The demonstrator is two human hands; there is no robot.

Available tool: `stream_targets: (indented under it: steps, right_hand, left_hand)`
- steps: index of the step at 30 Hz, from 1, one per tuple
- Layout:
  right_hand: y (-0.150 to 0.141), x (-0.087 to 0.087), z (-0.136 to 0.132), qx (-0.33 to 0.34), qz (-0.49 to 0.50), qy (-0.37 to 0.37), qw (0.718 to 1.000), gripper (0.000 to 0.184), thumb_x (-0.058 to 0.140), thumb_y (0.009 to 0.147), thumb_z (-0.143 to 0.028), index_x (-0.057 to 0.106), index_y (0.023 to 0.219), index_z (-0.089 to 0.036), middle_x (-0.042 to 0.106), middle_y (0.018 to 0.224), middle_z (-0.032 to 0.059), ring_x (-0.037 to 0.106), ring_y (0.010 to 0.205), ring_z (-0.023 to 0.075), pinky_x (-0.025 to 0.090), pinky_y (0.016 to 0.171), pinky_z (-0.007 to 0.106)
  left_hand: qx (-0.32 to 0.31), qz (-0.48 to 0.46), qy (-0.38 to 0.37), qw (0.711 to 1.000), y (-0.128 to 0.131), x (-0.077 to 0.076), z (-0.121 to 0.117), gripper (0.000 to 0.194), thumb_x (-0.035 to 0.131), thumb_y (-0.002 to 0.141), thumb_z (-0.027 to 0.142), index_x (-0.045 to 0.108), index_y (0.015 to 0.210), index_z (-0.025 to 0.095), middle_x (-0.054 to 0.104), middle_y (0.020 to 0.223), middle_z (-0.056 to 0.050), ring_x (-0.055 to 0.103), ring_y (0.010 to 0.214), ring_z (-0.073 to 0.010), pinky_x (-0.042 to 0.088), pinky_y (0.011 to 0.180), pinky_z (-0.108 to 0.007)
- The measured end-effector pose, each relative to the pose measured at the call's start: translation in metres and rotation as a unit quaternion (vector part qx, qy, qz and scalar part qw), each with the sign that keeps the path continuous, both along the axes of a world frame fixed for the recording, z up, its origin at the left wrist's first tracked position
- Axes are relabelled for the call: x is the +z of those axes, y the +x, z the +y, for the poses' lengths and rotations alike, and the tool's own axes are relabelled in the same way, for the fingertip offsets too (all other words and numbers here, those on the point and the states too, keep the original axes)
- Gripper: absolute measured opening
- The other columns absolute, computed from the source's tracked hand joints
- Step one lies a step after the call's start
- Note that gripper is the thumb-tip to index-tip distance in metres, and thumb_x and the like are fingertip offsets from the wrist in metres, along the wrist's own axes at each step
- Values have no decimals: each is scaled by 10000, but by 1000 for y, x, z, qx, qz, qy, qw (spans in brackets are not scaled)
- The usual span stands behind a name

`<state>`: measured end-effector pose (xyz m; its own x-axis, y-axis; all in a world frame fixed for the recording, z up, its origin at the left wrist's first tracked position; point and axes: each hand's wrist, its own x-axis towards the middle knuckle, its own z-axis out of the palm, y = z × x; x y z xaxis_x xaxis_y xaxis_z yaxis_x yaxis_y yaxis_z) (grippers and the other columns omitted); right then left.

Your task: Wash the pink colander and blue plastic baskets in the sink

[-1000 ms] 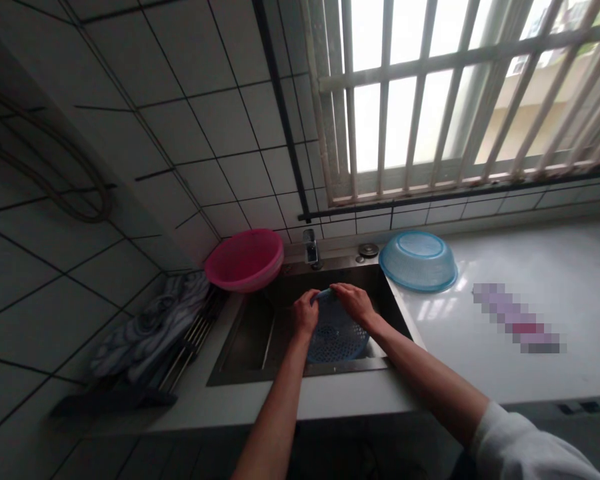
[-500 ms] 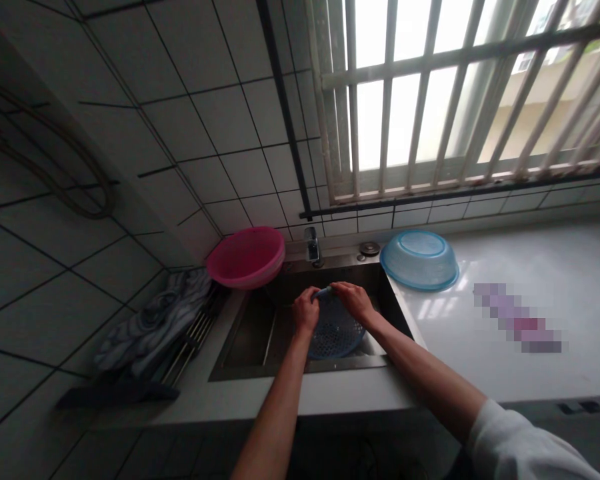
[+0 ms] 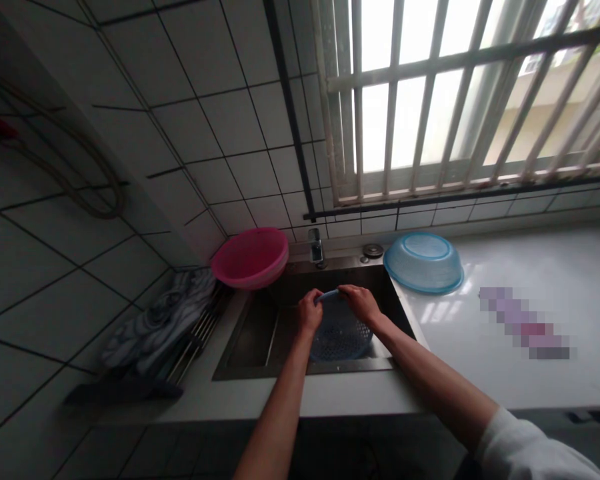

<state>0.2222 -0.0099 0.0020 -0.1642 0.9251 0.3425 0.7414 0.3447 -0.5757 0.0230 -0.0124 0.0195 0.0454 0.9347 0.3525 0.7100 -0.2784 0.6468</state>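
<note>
A blue-grey plastic colander with many small holes stands tilted in the steel sink, its rim raised toward the far side. My left hand is closed on the left part of that rim. Just to the right, my right hand grips the same rim from above, fingers bent over it. A short stretch of rim shows between the two hands. Behind them stands the faucet; whether water runs from it I cannot tell. My forearms hide part of the colander's sides.
A pink basin leans at the sink's back left corner. On the right counter lies an upturned translucent blue basin, with a pixelated patch farther right. Striped cloth lies on a rack at left. A barred window is behind.
The view has shifted slightly, so everything sits a little farther right. Both hands stay on the colander's rim, and more bare rim shows between them now.
</note>
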Motion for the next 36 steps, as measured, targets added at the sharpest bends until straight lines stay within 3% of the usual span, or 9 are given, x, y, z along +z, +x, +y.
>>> stream_targets:
  steps: [6,9,14,21,23,27,29,34,36]
  right_hand:
    - [19,-6,5,-101,18,-25,994,296,585,997,-208,718,1259,-248,801,1114,63,763,1015,242,557,900,295]
    - [16,-8,5,-104,9,-15,994,333,553,989,-156,712,1269,-240,786,1179,72,753,1054,229,551,938,294]
    - [-6,-2,1,10,-22,19,1000,392,522,992,-129,703,1314,-258,749,1292,51,732,1119,202,550,993,286]
    - [22,-6,7,-111,35,-10,993,317,572,1006,-193,715,1284,-244,790,1173,68,760,1042,241,559,951,311]
    - [23,-8,7,-112,35,-1,993,331,560,1004,-175,718,1287,-246,780,1209,67,753,1071,238,553,973,315]
    - [0,-7,4,-21,13,23,999,375,538,997,-134,722,1293,-273,752,1290,35,733,1129,203,543,1004,291]
    - [-7,-4,4,9,7,22,1000,368,556,994,-139,723,1291,-276,750,1295,32,737,1118,202,546,989,282]
    - [16,-4,9,-105,52,-10,993,285,617,995,-218,731,1254,-257,805,1110,53,768,1004,230,559,916,290]
    - [24,-5,9,-134,54,-15,989,288,621,992,-218,730,1257,-245,803,1112,66,769,994,237,561,920,302]
  left_hand:
    - [137,-23,-14,990,-8,6,0,133,632,891,150,718,944,236,773,929,-31,704,871,-186,450,774,-253]
    - [111,-23,-13,993,-6,4,2,99,645,899,177,719,924,238,766,882,-17,700,827,-178,442,746,-246]
    - [10,19,4,1000,1,3,-1,218,591,862,77,718,901,250,770,925,1,706,896,-166,448,791,-236]
    - [167,-33,9,985,-13,5,3,144,626,877,148,718,949,231,775,917,-41,711,850,-198,460,753,-253]
    - [146,-35,3,989,-12,4,4,115,635,880,168,716,933,230,771,899,-36,708,834,-193,459,743,-248]
    - [34,0,-3,999,-2,3,1,186,600,861,102,716,881,246,763,874,-4,707,838,-167,456,753,-230]
    - [20,14,4,1000,-1,4,-1,226,587,849,75,719,878,256,769,899,-1,711,869,-166,456,771,-228]
    - [163,-34,11,986,-13,7,1,140,626,873,149,716,936,235,774,906,-37,709,842,-196,463,745,-247]
    - [179,-51,14,982,-16,7,3,117,629,881,163,707,942,225,772,912,-40,706,837,-193,464,744,-243]
